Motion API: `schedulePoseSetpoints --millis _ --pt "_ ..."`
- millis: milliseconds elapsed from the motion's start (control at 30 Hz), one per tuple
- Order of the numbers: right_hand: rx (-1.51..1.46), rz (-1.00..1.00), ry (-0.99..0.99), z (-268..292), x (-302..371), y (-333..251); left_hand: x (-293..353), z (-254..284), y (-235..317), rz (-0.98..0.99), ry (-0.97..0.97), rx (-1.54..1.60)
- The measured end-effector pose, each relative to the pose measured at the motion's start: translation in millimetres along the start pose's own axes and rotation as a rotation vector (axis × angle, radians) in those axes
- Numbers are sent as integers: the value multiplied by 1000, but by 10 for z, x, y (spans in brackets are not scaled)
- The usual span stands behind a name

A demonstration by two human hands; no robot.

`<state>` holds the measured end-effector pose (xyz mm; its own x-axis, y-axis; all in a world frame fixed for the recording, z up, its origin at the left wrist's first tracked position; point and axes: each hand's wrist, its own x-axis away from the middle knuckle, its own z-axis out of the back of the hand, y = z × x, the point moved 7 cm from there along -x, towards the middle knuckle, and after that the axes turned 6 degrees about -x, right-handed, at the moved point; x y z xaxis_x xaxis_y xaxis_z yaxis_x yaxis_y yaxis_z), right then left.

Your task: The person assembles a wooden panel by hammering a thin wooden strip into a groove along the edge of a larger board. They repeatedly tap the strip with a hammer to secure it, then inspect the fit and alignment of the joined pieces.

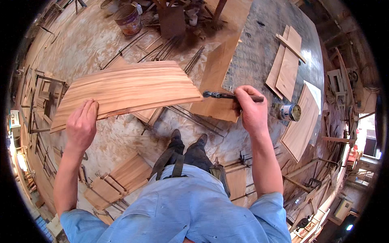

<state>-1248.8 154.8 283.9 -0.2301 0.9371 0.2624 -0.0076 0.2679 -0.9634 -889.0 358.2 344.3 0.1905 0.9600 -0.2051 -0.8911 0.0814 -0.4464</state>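
A wide wooden board (129, 85) with slanted ends and streaked grain is held up in front of me. My left hand (83, 121) grips its near edge toward the left, fingers over the top face and the thumb out of sight. In my right hand (253, 107) is a slim brush (223, 95) with a dark handle; its dark tip lies close to the board's right corner, and I cannot tell whether they touch. Just right of that hand, an open can (290, 112) with a blue and white label stands on the dark worktable (259, 52).
Narrow planks (287, 65) lie stacked on the worktable, and another cut board (300, 121) rests by the can. Metal bars and clamps (194, 60) are spread over the dusty floor. A stained bucket (128, 19) stands far off; wooden panels (127, 176) lie near my feet, left.
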Motion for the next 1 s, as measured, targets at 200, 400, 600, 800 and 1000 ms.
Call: schedulePoseSetpoints --millis 200,400,600,800,1000 --pt "76 -39 -96 -139 74 84 -63 15 10 -22 8 -1" --pt "135 -93 -86 -73 40 135 -72 30 31 -20 26 5" --pt "165 -46 -83 28 -34 103 -38 33 7 -17 46 25" --pt "228 -49 -142 -34 29 112 -17 -10 9 -12 22 58" --pt "305 49 -220 -57 169 -3 -7 -102 33 -7 5 60"
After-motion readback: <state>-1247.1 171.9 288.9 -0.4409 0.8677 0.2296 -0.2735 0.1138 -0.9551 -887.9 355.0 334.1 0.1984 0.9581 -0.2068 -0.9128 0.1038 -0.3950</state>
